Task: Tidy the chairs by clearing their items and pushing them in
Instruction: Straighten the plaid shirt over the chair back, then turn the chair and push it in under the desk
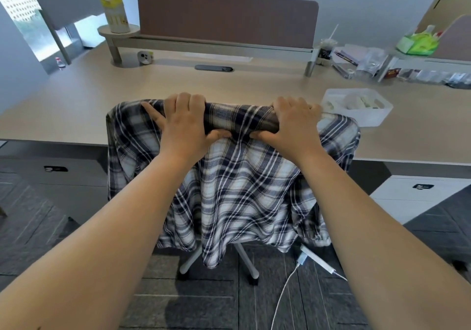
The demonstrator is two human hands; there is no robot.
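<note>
Far left: yellow canister (114,13) on a round shelf (132,29)
Right: white tub (356,106) on the desk (76,95)
Floor: white cable (285,291)

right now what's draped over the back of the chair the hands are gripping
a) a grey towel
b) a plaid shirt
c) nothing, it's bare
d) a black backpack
b: a blue and white plaid shirt hangs over the chair back, and the left hand and right hand both press on its top edge through the cloth.

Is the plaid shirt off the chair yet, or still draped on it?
Still draped: the plaid shirt hangs over the chair backrest, with left hand and right hand gripping the top edge through it.
</note>
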